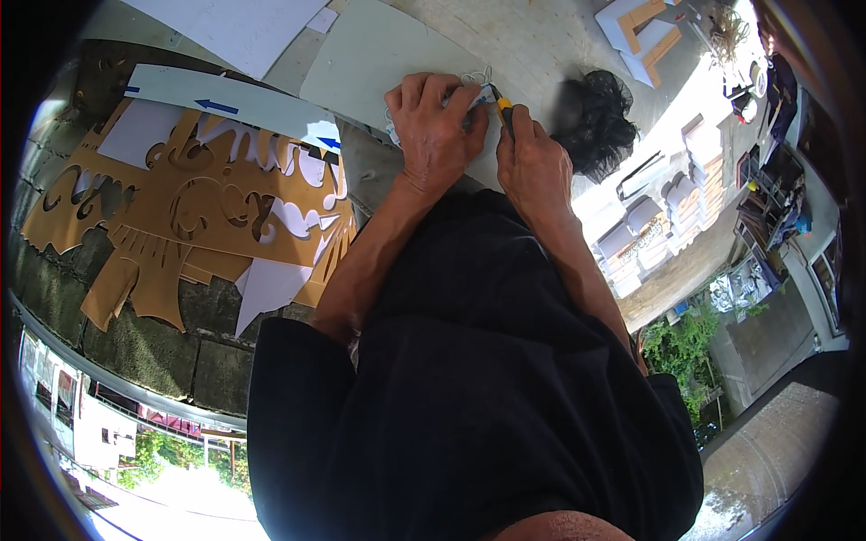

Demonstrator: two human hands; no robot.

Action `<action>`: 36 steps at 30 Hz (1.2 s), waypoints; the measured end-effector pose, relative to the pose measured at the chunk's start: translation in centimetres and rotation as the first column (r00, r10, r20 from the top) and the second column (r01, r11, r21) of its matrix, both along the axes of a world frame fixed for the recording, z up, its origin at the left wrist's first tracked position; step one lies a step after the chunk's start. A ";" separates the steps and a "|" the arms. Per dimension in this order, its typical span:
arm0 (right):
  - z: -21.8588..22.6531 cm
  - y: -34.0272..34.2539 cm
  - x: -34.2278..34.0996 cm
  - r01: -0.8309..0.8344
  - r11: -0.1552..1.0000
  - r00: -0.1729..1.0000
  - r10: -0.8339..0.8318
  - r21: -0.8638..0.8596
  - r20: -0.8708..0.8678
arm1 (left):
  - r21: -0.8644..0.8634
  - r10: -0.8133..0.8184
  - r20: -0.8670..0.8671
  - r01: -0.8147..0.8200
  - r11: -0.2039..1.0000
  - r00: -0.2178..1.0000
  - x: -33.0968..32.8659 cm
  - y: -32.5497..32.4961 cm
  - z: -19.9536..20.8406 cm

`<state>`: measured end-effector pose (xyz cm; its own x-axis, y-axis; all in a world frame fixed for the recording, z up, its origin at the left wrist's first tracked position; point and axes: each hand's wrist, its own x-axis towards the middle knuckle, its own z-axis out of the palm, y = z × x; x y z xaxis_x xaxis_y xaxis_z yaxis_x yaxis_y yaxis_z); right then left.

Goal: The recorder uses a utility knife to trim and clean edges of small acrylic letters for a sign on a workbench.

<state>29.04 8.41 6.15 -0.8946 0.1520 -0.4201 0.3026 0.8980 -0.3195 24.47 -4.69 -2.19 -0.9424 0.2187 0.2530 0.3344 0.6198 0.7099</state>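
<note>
My right hand (537, 162) is closed round a yellow-and-black utility knife (504, 106). The knife's tip end meets a small white piece with blue marks (485, 94). My left hand (433, 126), its fingers bent, grips that piece and presses it down on a pale grey-green board (361, 68). Most of the piece is hidden under the left fingers. Thin pale curled strips (478, 76) lie just beyond the fingertips. The blade itself is too small to make out.
Brown cut-out boards with scrollwork (216, 207) lie to the left, under a pale strip with blue arrows (180, 95). White sheets (234, 27) are at the far left. Black crumpled mesh (600, 126) sits right of my hands; more white-and-brown cut pieces (640, 41) lie beyond.
</note>
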 end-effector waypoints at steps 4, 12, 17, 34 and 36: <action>0.0 0.0 0.5 0.076 0.996 0.997 -0.076 -0.050 0.001 | 0.009 0.000 0.009 0.000 1.000 1.000 0.0 0.1 -0.2; 1.0 0.4 0.7 0.082 0.996 0.997 -0.082 -0.043 -0.001 | 0.040 -0.023 -0.003 0.023 0.999 1.000 -0.7 0.9 0.7; -0.4 0.3 1.2 0.062 0.996 0.997 -0.059 -0.061 0.043 | -0.054 -0.012 0.026 0.013 0.998 1.000 -0.2 0.1 0.6; 0.5 4.2 -1.2 0.534 0.636 0.815 -0.563 -0.557 0.139 | -0.087 -0.159 0.012 0.159 0.983 0.987 -0.8 -0.8 0.1; -0.8 3.2 -2.1 0.554 0.615 0.808 -0.559 -0.561 0.185 | -0.085 -0.179 -0.012 0.177 0.980 0.984 -1.0 -0.8 0.2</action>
